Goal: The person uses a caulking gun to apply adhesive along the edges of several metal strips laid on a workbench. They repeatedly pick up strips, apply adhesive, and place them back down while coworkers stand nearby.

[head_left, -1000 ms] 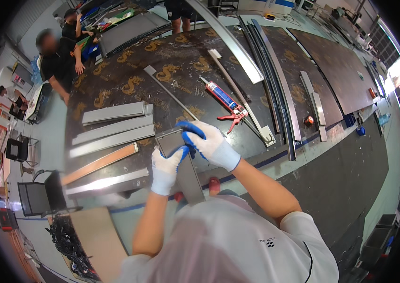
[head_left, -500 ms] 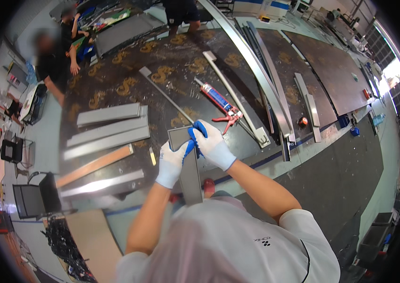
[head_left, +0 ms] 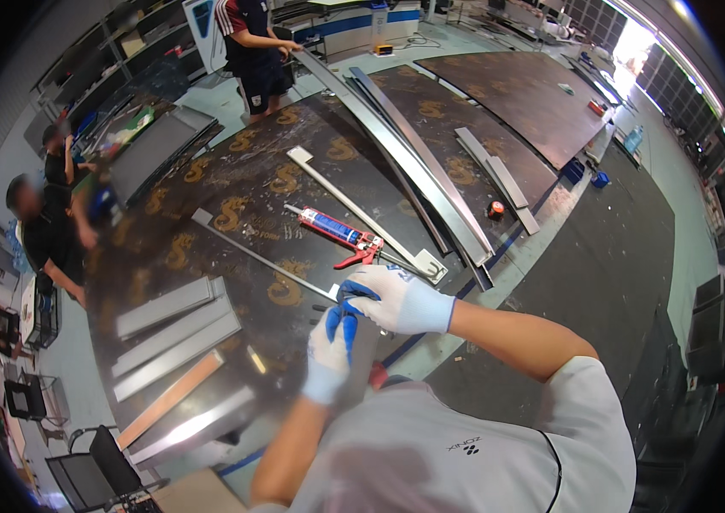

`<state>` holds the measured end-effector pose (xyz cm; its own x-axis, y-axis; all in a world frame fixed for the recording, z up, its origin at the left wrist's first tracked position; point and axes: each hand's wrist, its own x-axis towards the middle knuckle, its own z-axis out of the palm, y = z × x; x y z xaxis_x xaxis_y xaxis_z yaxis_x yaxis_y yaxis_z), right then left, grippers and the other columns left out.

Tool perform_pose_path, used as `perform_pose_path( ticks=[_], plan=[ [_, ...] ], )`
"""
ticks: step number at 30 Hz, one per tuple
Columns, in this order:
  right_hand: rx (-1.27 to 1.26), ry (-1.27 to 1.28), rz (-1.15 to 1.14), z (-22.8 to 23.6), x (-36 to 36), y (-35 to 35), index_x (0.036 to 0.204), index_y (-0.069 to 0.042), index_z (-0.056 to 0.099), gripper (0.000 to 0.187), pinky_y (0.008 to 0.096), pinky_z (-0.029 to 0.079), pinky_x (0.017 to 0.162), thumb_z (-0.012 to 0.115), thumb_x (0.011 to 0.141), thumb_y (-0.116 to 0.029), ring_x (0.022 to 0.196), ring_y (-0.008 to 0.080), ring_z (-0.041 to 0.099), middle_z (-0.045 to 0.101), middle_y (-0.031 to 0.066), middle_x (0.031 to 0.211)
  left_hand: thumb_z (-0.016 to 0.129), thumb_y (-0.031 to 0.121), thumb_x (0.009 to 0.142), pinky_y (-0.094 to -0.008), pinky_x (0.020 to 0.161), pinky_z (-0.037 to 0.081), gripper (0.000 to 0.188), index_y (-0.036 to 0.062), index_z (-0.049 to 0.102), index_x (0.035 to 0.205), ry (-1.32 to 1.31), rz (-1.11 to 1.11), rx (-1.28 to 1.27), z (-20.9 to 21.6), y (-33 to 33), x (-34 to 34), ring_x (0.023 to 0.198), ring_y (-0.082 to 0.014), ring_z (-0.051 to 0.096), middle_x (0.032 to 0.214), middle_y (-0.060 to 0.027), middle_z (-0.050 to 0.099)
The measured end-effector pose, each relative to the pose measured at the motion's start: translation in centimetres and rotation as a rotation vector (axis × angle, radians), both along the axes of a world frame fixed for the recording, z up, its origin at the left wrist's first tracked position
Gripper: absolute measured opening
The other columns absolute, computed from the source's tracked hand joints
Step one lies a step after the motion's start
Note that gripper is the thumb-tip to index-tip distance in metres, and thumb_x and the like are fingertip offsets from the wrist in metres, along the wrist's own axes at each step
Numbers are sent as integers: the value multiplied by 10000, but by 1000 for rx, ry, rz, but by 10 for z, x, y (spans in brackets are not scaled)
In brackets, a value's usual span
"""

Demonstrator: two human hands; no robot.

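Observation:
Both my hands wear white gloves with blue palms and meet at the near edge of the dark table. My left hand (head_left: pixel 330 349) is closed, its blue fingertips pressed together. Just above it, my right hand (head_left: pixel 401 299) is closed too, with bent fingers. Between them they grip a flat grey panel (head_left: pixel 364 350), which runs down toward my body; the fingers hide much of its upper end. Beyond my right hand lies a red caulking gun (head_left: pixel 358 248) with a blue cartridge. A thin grey rod (head_left: pixel 264 254) with a flat end piece points toward my hands.
Several grey strips (head_left: pixel 179 342) and an orange-brown strip (head_left: pixel 170 400) lie left on the table (head_left: pixel 149 248). A pale bar (head_left: pixel 354 205) and long metal profiles (head_left: pixel 418 158) lie ahead. A person (head_left: pixel 247 51) holds the profiles' far end; others stand left. An orange tape measure (head_left: pixel 496 208) sits right.
The view has swung, so the table's contents appear farther left. My hands have come closer together, the right turned more sideways. The panel now shows less between them.

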<state>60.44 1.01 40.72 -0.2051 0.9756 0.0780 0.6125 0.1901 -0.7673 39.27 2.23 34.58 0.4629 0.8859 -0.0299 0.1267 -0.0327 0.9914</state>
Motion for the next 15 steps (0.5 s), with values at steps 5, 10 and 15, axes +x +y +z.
perform_pose_path(
  ticks=[5,10,15],
  plan=[
    [22,68,-82,-3,15,-24,1185,-13,717,250,500,548,1009,678,1039,-213,1161,433,682,696,228,1155,628,261,1127,-390,831,547,316,-22,738,1216,40,4,124,0,-12,22,865,-213,645,951,-141,751],
    [54,57,-267,-35,17,-9,1115,2,694,200,473,567,917,686,1035,-182,1035,432,700,708,232,1062,640,244,1134,-411,791,540,303,-37,752,1152,65,96,81,-16,-4,49,813,-194,622,887,-129,740],
    [52,106,-355,-45,52,3,1126,15,726,236,449,574,910,683,1057,-207,996,390,729,741,236,1058,662,187,1129,-362,975,547,288,-34,731,1300,-77,65,-3,-33,15,59,1031,-182,681,1111,-111,770]
  ],
)
